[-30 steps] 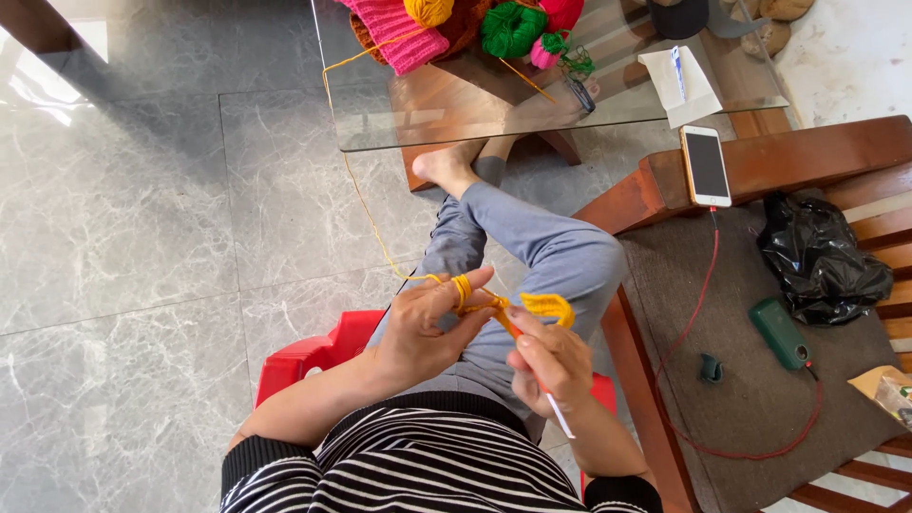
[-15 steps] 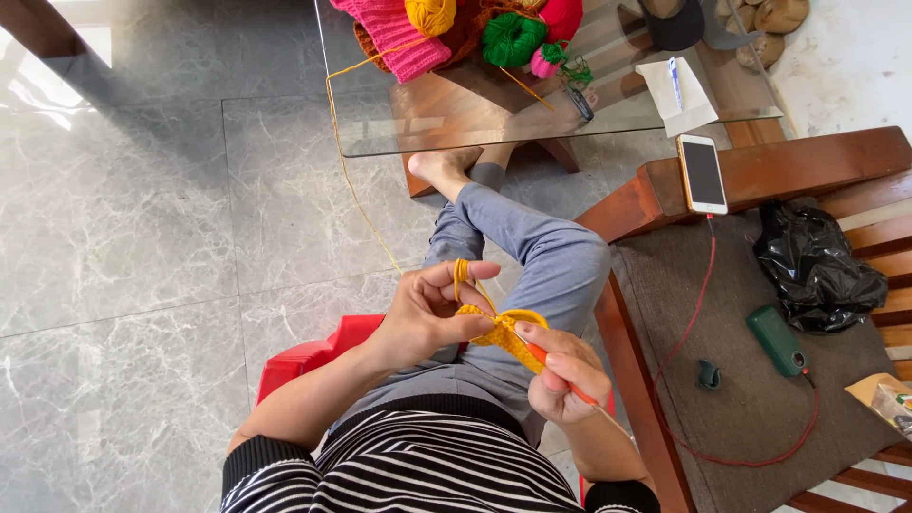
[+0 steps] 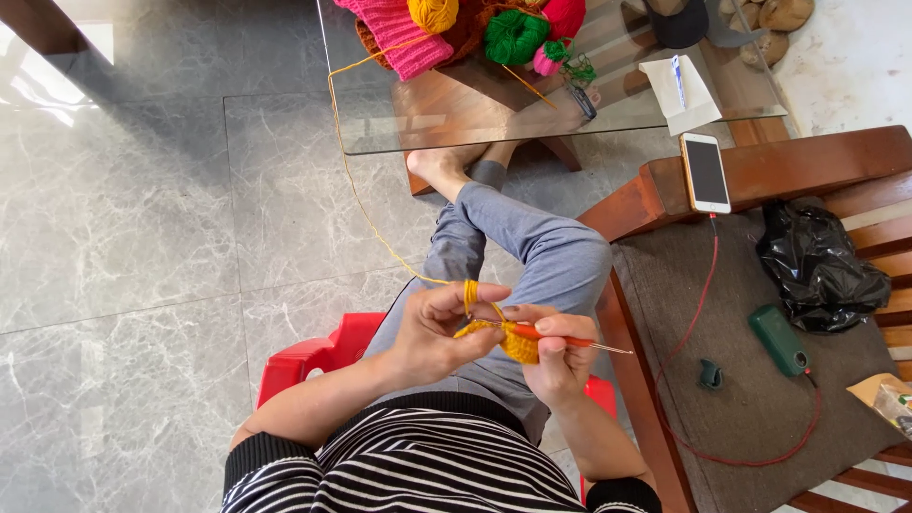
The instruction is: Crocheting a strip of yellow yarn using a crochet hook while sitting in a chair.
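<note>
Pinching the small yellow crochet piece (image 3: 518, 344) between both hands, I kept it just above my lap so the stitches faced me. My left hand (image 3: 439, 332) was closed on the piece, the yellow yarn (image 3: 353, 195) looped over its forefinger for tension. My right hand (image 3: 560, 361) gripped the orange-handled crochet hook (image 3: 568, 340), metal end pointing away to the right. The strand ran forward from my left hand to the yarn balls (image 3: 513, 36) on the glass table (image 3: 399, 123); a phone (image 3: 707, 172) lay beyond my right.

Small yellow crochet piece (image 3: 513, 342), strand over a finger, orange-handled hook (image 3: 560, 337) lying across it.
</note>
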